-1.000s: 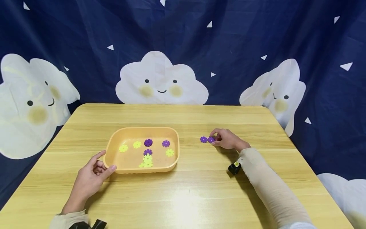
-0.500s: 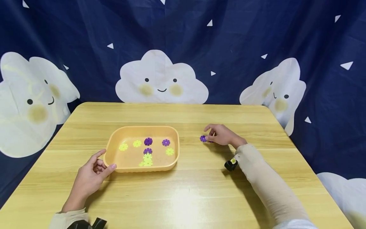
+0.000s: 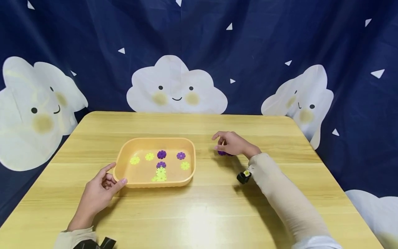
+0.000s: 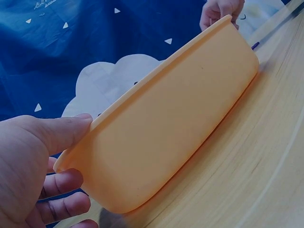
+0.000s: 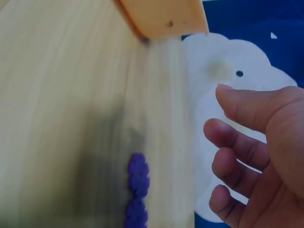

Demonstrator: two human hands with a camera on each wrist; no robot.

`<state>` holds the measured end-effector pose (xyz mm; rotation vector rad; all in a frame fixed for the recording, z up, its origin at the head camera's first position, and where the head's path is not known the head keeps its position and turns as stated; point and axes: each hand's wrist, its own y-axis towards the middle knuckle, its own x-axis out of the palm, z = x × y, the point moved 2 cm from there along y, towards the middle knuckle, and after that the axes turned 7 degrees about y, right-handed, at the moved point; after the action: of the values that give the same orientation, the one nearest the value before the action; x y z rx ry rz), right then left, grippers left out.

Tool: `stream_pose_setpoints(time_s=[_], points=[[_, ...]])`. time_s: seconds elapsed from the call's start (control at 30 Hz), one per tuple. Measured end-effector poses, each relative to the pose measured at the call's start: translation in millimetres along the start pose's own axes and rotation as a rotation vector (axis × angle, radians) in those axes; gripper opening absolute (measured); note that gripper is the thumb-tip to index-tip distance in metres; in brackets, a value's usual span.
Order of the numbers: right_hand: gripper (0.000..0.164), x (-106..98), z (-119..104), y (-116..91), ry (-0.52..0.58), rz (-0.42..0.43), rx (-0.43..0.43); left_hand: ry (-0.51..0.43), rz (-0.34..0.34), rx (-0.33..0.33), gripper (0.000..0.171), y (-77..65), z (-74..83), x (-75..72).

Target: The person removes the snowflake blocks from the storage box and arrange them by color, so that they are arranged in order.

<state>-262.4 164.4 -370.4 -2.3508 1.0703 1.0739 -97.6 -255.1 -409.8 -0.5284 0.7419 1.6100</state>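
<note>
My left hand (image 3: pixel 97 195) grips the left end of an orange plastic basin (image 3: pixel 155 139), thumb over the rim and fingers below it. In the left wrist view the thumb presses on the rim of the basin (image 4: pixel 161 128). My right hand (image 3: pixel 235 144) hovers above the table right of the basin, fingers loosely bent and holding nothing. Below it, two purple snowflake discs (image 3: pixel 221 153) lie on the wood, mostly covered by the hand in the head view. The right wrist view shows these purple discs (image 5: pixel 138 175) end to end, apart from the right hand (image 5: pixel 256 147).
Inside the basin lie purple snowflake discs (image 3: pixel 181 156) and several yellow snowflake discs (image 3: pixel 134 160), some overlapping near the front wall. A wooden table (image 3: pixel 199 207) carries everything. Behind it hangs a dark blue curtain (image 3: pixel 199 34) with white clouds.
My right hand has moved left from the right-hand purple disc, passing over both discs, which stay on the table. The left hand and the basin have kept their place.
</note>
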Motion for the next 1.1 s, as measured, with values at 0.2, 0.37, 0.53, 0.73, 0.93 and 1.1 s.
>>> stream_pose_setpoints(time_s=[0.2,0.37,0.53,0.73,0.93,1.1], points=[[0.035,1,-12,12,-0.011,-0.005,-0.006,-0.003,-0.002,0.003,0.071,0.4,-0.1,0.0],[0.036,4,-21,24,-0.001,-0.018,-0.016,-0.001,0.003,-0.003,0.070,0.5,0.0,-0.7],[0.036,7,-34,35,0.010,-0.029,-0.037,0.006,0.001,0.000,0.070,0.2,-0.5,-1.9],[0.034,12,-50,48,0.027,-0.045,-0.063,0.007,0.000,0.000,0.070,1.8,0.1,-2.9],[0.035,19,-61,58,0.042,-0.057,-0.084,0.018,0.000,0.001,0.070,1.7,-0.1,-2.4],[0.036,26,-69,65,0.086,-0.104,-0.097,0.014,0.000,0.001,0.069,1.8,0.1,-2.1]])
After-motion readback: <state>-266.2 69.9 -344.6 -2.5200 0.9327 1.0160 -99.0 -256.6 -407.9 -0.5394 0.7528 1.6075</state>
